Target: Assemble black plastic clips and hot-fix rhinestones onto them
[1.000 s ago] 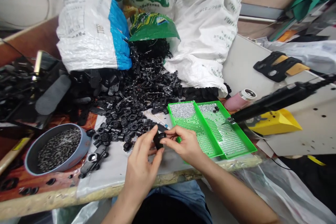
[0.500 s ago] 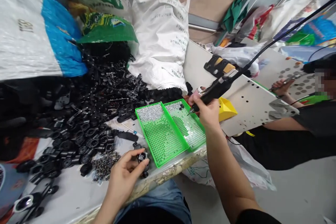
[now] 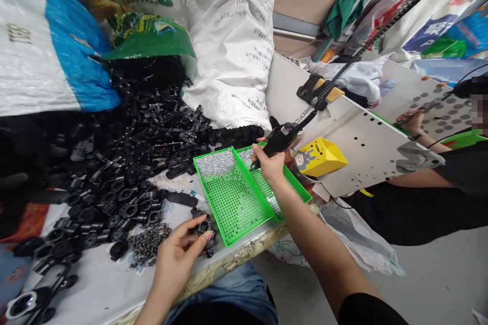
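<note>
My left hand (image 3: 179,244) grips a small black plastic part (image 3: 205,229) at the table's front edge, thumb and fingers on either side of its round top. My right hand (image 3: 270,163) is wrapped round a black electric screwdriver (image 3: 282,139), its tip pointing down-left over the green tray (image 3: 227,236). The tray has two perforated compartments. Small silvery screws (image 3: 217,164) fill the far end of the left one, and more lie in the right one, partly hidden by my right hand and arm.
Black plastic parts (image 3: 125,203) are heaped on the left, beside a pile of small metal pieces (image 3: 147,246). A white sack (image 3: 232,56) stands behind. At right are a yellow box (image 3: 320,157), a white perforated panel (image 3: 366,147) and another person's arm (image 3: 423,183).
My right hand has moved left with the screwdriver, from the tray's right edge to above its middle divider. The yellow box shows more fully. My left hand stays on the black part.
</note>
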{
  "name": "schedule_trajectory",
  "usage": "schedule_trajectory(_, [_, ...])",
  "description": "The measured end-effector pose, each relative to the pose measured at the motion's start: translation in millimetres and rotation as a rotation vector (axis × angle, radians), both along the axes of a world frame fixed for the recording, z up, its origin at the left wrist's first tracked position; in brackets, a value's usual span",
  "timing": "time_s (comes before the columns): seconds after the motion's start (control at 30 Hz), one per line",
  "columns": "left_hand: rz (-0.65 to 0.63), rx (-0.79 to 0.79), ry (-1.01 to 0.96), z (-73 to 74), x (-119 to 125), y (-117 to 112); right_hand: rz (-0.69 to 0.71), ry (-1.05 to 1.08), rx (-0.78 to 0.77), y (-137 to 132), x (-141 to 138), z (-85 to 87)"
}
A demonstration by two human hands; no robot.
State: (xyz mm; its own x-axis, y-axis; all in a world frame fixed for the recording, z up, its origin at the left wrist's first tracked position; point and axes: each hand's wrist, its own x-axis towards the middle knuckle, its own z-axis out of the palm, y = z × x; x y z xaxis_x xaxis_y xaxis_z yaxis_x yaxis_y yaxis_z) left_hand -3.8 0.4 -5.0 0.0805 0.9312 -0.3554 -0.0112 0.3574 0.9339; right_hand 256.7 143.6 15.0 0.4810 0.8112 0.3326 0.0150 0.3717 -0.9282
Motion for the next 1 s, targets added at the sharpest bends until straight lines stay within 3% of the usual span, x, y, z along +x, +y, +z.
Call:
schedule_trajectory(0.23, [0.023, -0.031, -0.045, 0.1, 1, 1, -0.064, -0.031, -0.016, -4, -4, 1.9])
schedule_trajectory(0.37, [0.132, -0.061, -0.199, 6.9, -6, 4, -0.08, -0.043, -0.023, -11, -4, 5.8])
schedule_trajectory(0.53, [0.192, -0.158, -0.436, 13.3, -15, 2, -0.145, -0.06, 0.084, -26, -4, 28.3])
schedule_trajectory(0.63, [0.144, -0.065, -0.33, 10.0, -12, -2, -0.013, -0.015, 0.149, -43, -23, 49.5])
schedule_trajectory(0.73, [0.041, 0.083, -0.053, 3.8, -6, -7, 0.269, 0.02, 0.154, -69, -58, 59.3])
schedule_trajectory(0.8, [-0.005, 0.134, 0.058, 1.2, -2, -10, 0.473, 0.034, 0.106, -86, -81, 55.9])
schedule_trajectory(0.87, [-0.019, 0.152, 0.075, 0.3, 0, -11, 0.589, 0.046, 0.023, -99, -99, 48.5])
schedule_trajectory(1.0, [-0.013, 0.158, 0.051, -1.0, -1, -11, 0.622, 0.075, -0.063, -109, -118, 39.6])
